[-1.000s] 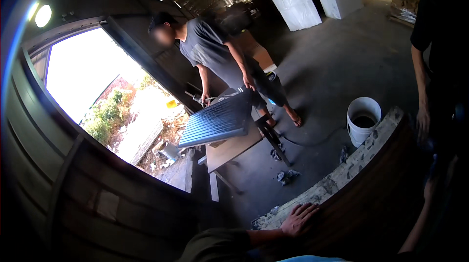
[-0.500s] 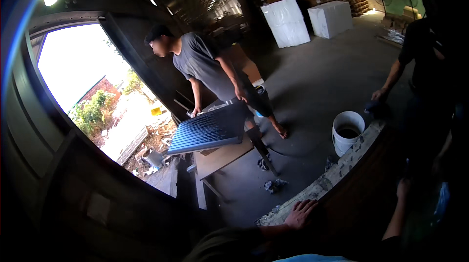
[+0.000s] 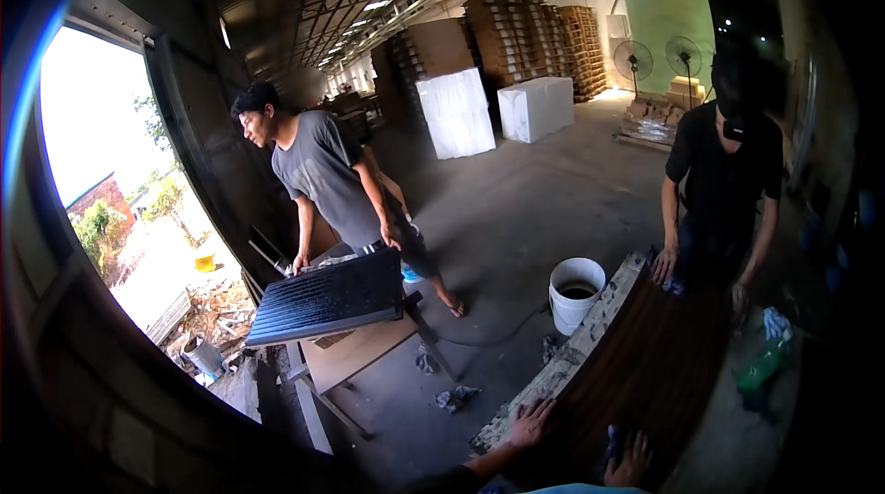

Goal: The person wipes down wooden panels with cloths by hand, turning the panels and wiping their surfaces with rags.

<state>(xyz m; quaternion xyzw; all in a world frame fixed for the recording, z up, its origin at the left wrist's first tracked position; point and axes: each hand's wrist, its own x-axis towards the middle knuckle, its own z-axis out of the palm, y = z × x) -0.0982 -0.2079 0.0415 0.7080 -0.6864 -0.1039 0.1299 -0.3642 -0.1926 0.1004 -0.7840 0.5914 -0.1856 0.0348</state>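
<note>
A long, dark brown ribbed panel (image 3: 636, 360) lies in front of me. At its left edge, on a paint-spattered pale board (image 3: 516, 402), my left hand (image 3: 532, 423) rests flat with its fingers stretched out. On the near end of the panel is my right hand (image 3: 631, 460), with a dark rag (image 3: 612, 446) at its thumb side. Shadow hides part of this grip. Across the panel a co-worker in black leans in, a hand (image 3: 665, 265) pressing a dark cloth (image 3: 671, 287) onto the far end.
A white bucket (image 3: 577, 295) with dark liquid stands left of the panel. Another person holds a black slatted panel (image 3: 327, 299) over a small table (image 3: 355, 356). Crumpled rags (image 3: 456, 398) lie on the floor. A green item (image 3: 761, 367) and pale cloth lie at right.
My view has swung right and levelled, so people and bucket appear farther left. My right hand has come down onto the panel's near end; my left stays at its edge.
</note>
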